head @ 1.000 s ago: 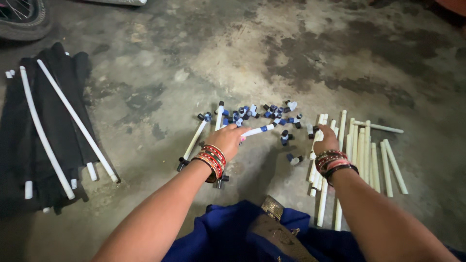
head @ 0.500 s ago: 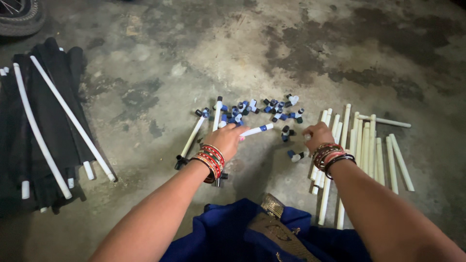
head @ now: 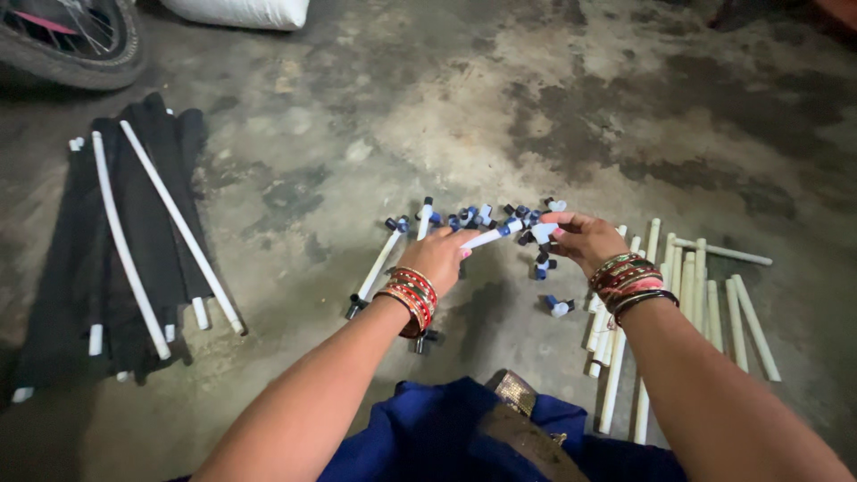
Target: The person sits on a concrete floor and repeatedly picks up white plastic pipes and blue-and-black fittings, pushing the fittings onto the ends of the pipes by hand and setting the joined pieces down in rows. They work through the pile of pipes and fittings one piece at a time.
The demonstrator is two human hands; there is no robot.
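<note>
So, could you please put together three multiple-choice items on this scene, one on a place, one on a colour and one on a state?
1. Where does the row of loose white tubes lie?
A. On the floor by the right hand
B. On top of the black fabric
C. Leaning against the tyre

2. What colour is the fabric bundle at the far left?
A. Red
B. Black
C. Yellow

3. What is the state of the short white tube between the hands?
A. Lying untouched on the floor
B. Held off the floor between both hands
C. Snapped in two

Answers:
1. A, the tubes lie side by side on the concrete floor beside the right hand.
2. B, it is dark black with long white rods across it.
3. B, the left hand grips one end while the right hand meets the other end.
</note>
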